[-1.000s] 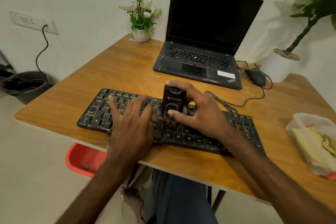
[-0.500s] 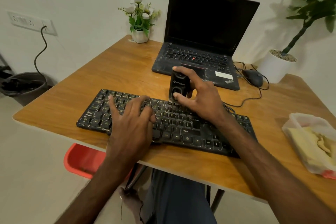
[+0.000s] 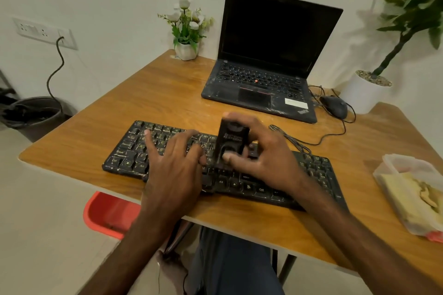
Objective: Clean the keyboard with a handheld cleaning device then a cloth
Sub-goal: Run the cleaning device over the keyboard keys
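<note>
Black keyboard [image 3: 130, 151], one; left hand [image 3: 175, 172] fingers [image 3: 153, 143] spread; right hand [image 3: 266, 158] grips one cleaner [image 3: 231, 142]

I am seeing the black keyboard [image 3: 316, 170] lying flat along the front edge of the table [image 3: 167, 93], its keys looking dusty. The small black cleaner [image 3: 231, 141] is standing upright on the middle keys, blurred. The yellowish cloth [image 3: 407, 196] is lying far right.
</note>
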